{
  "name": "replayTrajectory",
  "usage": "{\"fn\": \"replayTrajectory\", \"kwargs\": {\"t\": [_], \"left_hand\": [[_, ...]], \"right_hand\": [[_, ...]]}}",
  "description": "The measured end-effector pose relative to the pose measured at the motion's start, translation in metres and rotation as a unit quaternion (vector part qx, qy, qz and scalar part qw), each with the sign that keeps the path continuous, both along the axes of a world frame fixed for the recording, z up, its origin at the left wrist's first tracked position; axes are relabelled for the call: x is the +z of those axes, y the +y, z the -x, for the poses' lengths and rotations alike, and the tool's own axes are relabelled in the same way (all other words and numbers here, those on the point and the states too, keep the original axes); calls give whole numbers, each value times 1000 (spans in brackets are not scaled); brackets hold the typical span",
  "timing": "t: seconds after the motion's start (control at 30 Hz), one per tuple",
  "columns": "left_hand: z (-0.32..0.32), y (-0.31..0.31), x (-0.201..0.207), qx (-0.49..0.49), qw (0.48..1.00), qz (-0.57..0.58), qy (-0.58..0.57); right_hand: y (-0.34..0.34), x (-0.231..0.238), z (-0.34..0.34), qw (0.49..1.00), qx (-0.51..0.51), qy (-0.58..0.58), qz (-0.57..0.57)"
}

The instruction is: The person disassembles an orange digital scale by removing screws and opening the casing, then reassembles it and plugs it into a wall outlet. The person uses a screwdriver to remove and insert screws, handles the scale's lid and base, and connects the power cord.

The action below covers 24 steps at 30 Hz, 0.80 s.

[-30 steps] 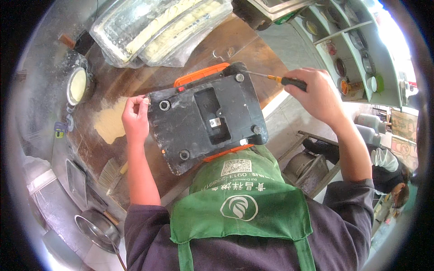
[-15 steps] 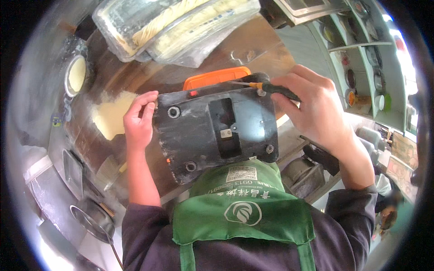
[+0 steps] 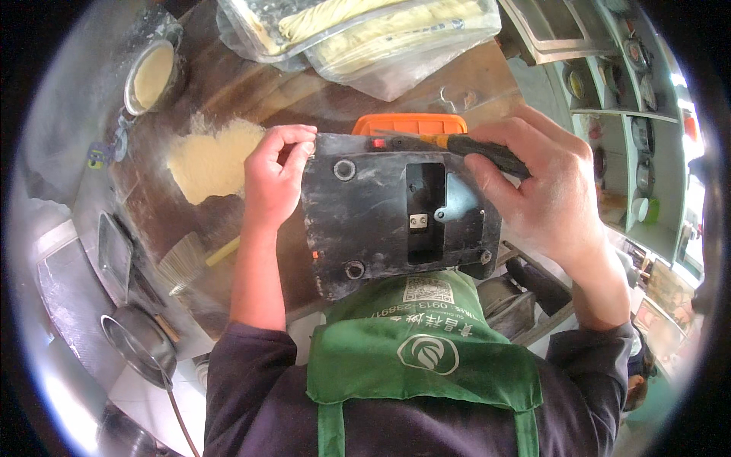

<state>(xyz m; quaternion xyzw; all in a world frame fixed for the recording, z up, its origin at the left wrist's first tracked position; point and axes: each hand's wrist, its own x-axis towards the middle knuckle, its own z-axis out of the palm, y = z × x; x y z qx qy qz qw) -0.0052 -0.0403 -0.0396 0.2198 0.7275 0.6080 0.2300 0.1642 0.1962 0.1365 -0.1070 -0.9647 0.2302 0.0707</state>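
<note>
A flour-dusted black device (image 3: 369, 221) stands tilted against my green apron, its underside facing me. It has round feet, an open recess with a metal plate, and a red switch (image 3: 378, 142) on its far edge; it looks like a weighing scale. My left hand (image 3: 276, 175) pinches its far left corner between thumb and fingers. In my right hand (image 3: 544, 171) is a screwdriver (image 3: 487, 149) with a black and yellow handle, held over the far right edge. The thin shaft points left, its tip beside the red switch; whether they touch I cannot tell.
An orange tray (image 3: 411, 123) lies just beyond the device. Bagged pale dough (image 3: 403, 46) sits at the far side of the wooden table. Left are spilled flour (image 3: 202, 164), a bowl (image 3: 152, 76) and a brush (image 3: 183, 263). Shelves (image 3: 628, 118) stand right.
The screwdriver has moved left along the device's far edge, its tip now beside the red switch. My left hand keeps its hold on the corner. The whole view has shifted slightly.
</note>
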Motion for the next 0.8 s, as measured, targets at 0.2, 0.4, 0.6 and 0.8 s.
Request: {"fn": "replayTrajectory", "kwargs": {"t": [0.2,0.4,0.6,0.8], "left_hand": [[-2,1,1,2,1000,7,12],[-3,-1,2,-6,1000,22,13],[-2,-2,0,-10,1000,14,11],[-2,0,1,6,1000,-2,-7]], "right_hand": [[2,-4,-1,996,-19,-77,-28],[1,-4,-1,997,-23,-79,-8],[1,-5,0,998,-27,-62,-1],[1,-7,2,997,-20,-67,-17]]}}
